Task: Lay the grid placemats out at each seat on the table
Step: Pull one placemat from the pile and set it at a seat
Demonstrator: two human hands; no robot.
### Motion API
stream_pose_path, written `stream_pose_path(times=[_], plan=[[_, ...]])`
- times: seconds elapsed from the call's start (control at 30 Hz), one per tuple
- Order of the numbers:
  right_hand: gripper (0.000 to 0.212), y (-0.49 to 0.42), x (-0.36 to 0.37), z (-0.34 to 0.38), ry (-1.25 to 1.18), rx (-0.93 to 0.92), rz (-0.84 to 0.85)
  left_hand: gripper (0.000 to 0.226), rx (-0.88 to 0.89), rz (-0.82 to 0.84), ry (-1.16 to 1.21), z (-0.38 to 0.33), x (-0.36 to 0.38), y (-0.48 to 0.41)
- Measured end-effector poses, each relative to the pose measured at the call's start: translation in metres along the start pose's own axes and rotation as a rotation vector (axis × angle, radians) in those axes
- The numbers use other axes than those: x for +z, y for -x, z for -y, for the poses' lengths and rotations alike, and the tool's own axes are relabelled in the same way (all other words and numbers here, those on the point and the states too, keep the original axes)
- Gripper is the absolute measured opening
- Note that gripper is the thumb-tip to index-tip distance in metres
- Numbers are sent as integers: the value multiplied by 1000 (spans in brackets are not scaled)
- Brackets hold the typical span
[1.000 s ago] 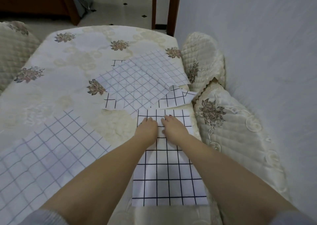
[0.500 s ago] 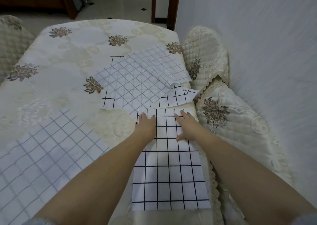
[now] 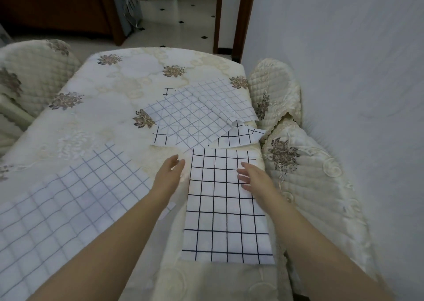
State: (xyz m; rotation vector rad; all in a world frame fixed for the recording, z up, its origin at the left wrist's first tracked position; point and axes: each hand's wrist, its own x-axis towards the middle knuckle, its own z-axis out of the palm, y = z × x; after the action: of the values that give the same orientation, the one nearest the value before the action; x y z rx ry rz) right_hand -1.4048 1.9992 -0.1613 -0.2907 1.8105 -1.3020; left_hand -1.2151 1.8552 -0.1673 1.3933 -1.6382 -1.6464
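Observation:
A white placemat with a dark grid (image 3: 220, 211) lies flat near the table's right edge. My left hand (image 3: 168, 174) hovers just off its left side, fingers relaxed and holding nothing. My right hand (image 3: 254, 176) is over its right edge with straight fingers, also empty. A second grid placemat (image 3: 57, 199) lies at the near left, partly under my left forearm. Farther back, a loose pile of overlapping grid placemats (image 3: 195, 119) sits crumpled and folded.
The table (image 3: 119, 87) wears a cream floral cloth. Padded cream chairs stand at the right (image 3: 307, 167), the far right (image 3: 273, 89) and the far left (image 3: 29, 71). A white wall runs close along the right. A doorway with tiled floor lies beyond.
Both hands were pressed together on the dark-grid placemat, then spread apart across it. Now they have lifted to its left and right sides. The view has tilted upward.

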Motion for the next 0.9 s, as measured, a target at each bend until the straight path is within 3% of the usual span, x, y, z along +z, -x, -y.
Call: stream_pose_path(times=[0.17,0.47,0.9], plan=[[26,57,29,-22,-192,33,30,35,-38,-162,238,29,-36,76],[24,118,97,-60,-136,24,116,29,-77,-407,383,69,-97,169],[23,194,249,-94,231,-44,637,22,-170,-923,613,136,-186,283]])
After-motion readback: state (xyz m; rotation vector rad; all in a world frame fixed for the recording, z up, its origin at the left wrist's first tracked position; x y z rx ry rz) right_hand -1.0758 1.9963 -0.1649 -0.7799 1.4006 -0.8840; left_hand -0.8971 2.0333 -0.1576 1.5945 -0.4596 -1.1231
